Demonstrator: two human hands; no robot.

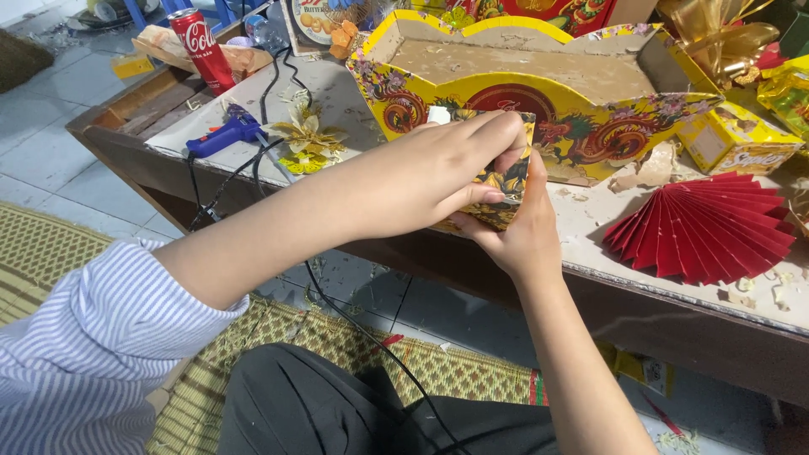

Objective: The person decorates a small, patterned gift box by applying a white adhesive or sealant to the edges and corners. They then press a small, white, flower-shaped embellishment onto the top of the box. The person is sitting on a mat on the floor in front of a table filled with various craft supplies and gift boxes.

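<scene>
Both hands meet just in front of the large yellow tray (514,101), an open card box with a scalloped rim and a red and gold dragon pattern, which stands on the worn table (640,253). The left hand (421,173) lies over the top of a small patterned card piece (504,190), thumb and fingers closed on it, while the right hand (518,232) cups the same piece from below, its grip also shut around the card. The piece is held against the tray's front wall, near its red round emblem, so the work looks to be at the fitting stage: the tray's shell already stands formed, yet its inside is bare brown card with nothing in it. To the left of the tray lie a blue glue gun (221,135) with its black cord and a gold paper flower (305,139); behind those stands a red drinks can (202,49). To the right of the tray a red folded paper fan (704,223) rests flat, not yet attached, with a small yellow box (737,143) behind it.
</scene>
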